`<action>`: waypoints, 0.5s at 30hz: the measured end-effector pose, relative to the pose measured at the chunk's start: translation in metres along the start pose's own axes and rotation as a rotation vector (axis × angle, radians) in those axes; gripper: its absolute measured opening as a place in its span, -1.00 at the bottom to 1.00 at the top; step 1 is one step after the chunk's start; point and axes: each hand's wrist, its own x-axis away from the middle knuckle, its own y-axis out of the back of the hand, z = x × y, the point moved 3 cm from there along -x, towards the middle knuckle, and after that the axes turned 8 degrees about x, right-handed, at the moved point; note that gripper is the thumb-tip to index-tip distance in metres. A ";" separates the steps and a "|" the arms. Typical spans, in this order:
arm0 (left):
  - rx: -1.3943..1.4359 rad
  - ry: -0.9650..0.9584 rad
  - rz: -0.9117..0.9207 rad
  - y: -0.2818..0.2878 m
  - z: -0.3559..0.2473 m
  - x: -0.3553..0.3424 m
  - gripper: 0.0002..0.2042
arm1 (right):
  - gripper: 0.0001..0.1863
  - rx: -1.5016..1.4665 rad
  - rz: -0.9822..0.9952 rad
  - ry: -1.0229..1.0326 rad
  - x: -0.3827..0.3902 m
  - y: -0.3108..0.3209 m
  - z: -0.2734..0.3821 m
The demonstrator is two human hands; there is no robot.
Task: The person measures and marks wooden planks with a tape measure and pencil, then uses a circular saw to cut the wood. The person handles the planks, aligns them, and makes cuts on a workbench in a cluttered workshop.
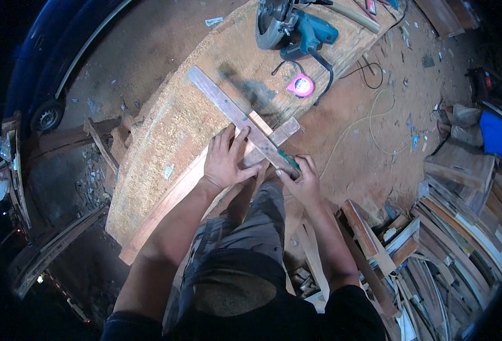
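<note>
Right hand (300, 177) pinches the strip (232, 112) by its green end; left hand (223, 160), spread open, bears on plank (163, 215) and strip, seemingly keeping them crosswise; farther up the worktop (166, 125), tape (301, 86) and saw (309, 33) sit aside

A sawdust-strewn bench (143, 162) bears a board (168, 204), circular saw (306, 35) and pink tape measure (301, 86).

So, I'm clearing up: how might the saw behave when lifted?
The saw is probably heavy for its size, given its bulk and metal-looking guard. Its black cord curves, so it's likely flexible and may trail. Its lopsided shape might make it tilt.
</note>
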 end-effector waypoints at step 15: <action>-0.009 -0.015 0.035 -0.002 0.008 -0.006 0.09 | -0.69 -0.381 -0.149 -0.327 -0.038 0.018 0.006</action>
